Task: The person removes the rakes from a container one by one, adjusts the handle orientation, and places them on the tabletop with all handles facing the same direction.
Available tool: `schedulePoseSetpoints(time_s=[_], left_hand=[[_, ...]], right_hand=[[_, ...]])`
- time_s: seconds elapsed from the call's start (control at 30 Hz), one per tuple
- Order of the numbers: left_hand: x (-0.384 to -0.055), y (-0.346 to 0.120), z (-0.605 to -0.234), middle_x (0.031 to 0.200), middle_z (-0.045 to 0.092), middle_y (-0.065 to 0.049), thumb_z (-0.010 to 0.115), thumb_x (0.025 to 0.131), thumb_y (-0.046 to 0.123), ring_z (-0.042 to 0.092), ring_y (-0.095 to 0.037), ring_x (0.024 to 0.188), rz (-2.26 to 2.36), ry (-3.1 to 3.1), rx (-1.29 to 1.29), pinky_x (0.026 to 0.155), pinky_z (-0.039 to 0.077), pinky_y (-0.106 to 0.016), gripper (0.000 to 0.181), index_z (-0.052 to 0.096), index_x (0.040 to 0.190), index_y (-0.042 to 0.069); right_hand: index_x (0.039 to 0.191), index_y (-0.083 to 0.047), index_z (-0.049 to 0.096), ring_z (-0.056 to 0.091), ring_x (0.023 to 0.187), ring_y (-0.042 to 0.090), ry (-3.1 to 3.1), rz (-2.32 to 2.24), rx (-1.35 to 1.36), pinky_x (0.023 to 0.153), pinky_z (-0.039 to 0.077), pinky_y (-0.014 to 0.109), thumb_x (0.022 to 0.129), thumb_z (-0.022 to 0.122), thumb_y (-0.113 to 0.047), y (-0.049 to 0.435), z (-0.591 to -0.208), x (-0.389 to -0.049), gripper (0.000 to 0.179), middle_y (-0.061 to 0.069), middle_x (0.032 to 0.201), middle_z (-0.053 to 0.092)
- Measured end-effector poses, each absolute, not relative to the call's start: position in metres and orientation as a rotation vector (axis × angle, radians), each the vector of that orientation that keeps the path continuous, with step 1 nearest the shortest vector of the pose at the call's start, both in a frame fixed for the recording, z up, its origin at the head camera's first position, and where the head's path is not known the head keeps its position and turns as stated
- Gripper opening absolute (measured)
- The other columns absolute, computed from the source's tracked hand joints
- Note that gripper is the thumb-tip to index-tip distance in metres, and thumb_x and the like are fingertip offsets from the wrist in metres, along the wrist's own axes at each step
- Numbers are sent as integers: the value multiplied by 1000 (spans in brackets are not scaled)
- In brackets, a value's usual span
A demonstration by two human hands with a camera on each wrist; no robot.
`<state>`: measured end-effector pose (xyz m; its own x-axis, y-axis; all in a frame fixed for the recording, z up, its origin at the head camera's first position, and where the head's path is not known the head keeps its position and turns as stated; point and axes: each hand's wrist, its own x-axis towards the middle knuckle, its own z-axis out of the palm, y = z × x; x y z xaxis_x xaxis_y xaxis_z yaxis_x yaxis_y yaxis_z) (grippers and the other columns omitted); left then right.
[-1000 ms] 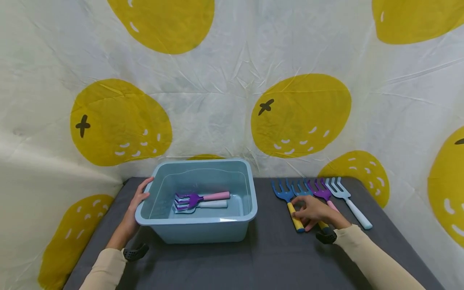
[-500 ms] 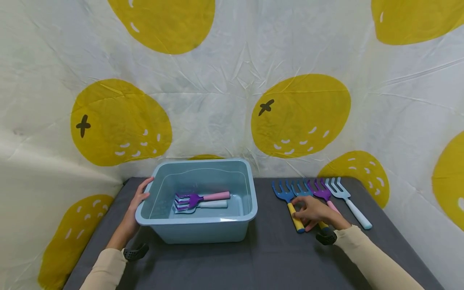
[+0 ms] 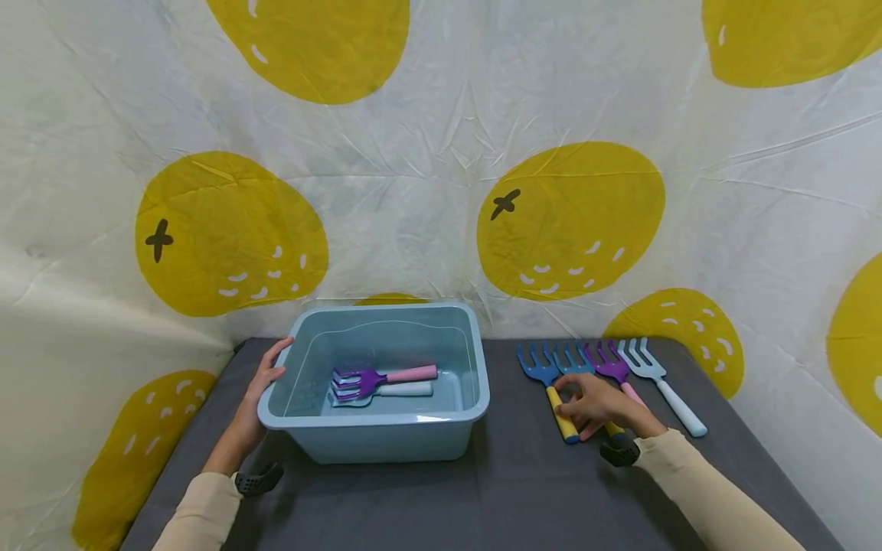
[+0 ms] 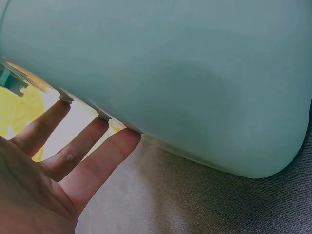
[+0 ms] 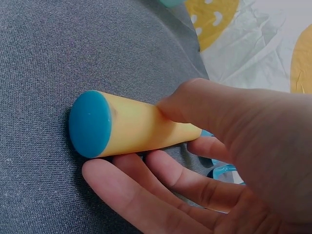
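My right hand (image 3: 596, 402) pinches the yellow handle of a blue hand rake (image 3: 540, 366) lying on the dark cloth. In the right wrist view, the thumb presses the handle (image 5: 131, 124) from one side and the fingers lie along the other. Partly under that hand is a second blue rake (image 3: 573, 358), also yellow-handled. My left hand (image 3: 265, 376) is at the left side of a light blue basin (image 3: 379, 444); the left wrist view shows straight fingertips touching its outer wall (image 4: 195, 97). Inside the basin, a purple rake with a pink handle (image 3: 412, 373) lies beside a pale blue one (image 3: 406, 389).
To the right of the blue rakes lie a purple rake (image 3: 609, 366) with a pink handle and a pale blue rake (image 3: 678, 405). A white sheet printed with yellow fruit (image 3: 572, 222) hangs right behind the dark cloth-covered table (image 3: 413, 505).
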<state>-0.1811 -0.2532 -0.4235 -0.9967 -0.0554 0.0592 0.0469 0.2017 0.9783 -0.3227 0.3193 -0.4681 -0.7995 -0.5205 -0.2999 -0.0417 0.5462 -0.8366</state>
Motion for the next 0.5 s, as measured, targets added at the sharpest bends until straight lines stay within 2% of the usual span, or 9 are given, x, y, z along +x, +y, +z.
schedulePoseSetpoints(time_s=[0.5], left_hand=[[-182, -254, -426, 168, 6, -9, 30, 107, 45, 18, -44, 144, -1934, -2368, -8, 112, 19, -76, 60, 15, 164, 34]], right_hand=[[142, 8, 47, 67, 69, 36, 2260, -1220, -473, 60, 60, 50, 94, 73, -10, 320, -470, -319, 57, 17, 86, 64]])
